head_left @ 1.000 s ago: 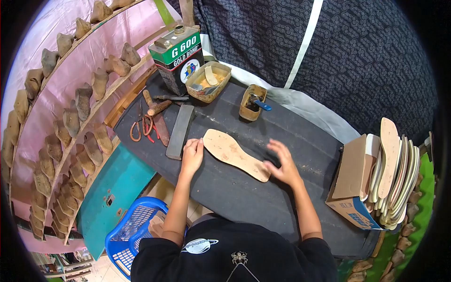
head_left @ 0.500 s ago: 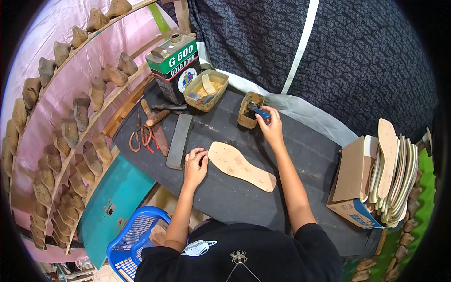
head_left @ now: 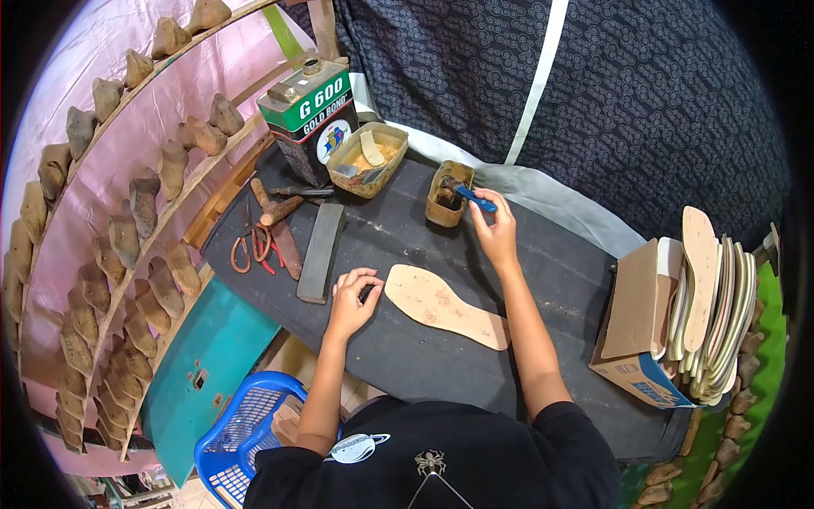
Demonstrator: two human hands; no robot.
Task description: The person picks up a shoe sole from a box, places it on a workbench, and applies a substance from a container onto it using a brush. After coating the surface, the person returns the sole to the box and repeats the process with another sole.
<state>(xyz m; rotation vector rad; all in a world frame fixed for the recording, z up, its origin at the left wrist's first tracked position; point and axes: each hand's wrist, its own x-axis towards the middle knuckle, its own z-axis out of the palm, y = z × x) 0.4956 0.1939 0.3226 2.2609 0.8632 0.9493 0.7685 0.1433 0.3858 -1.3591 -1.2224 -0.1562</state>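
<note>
My right hand [head_left: 498, 227] grips a blue-handled brush [head_left: 476, 198]. The brush's dark head dips into a small grimy tub [head_left: 445, 214], where dark residue coats the inside. A tan insole [head_left: 441, 307] lies flat on the dark tabletop, between my forearms. Just left of its wide end rests my left hand [head_left: 353, 304], fingers loosely bent and thumb apart, holding nothing. A small gap separates that hand from the insole.
A long grey block [head_left: 322, 254], scissors [head_left: 242, 246] and a wooden-handled hammer [head_left: 271, 208] lie left. Behind stand a glue can [head_left: 309, 119] and a plastic tub [head_left: 369, 182]. At right, a cardboard box [head_left: 632, 318] holds several insoles. Shoe lasts [head_left: 144, 202] line the left racks.
The insole now lies slightly farther right, apart from my left hand. My right hand has shifted a little right, and more of the brush's handle shows.
</note>
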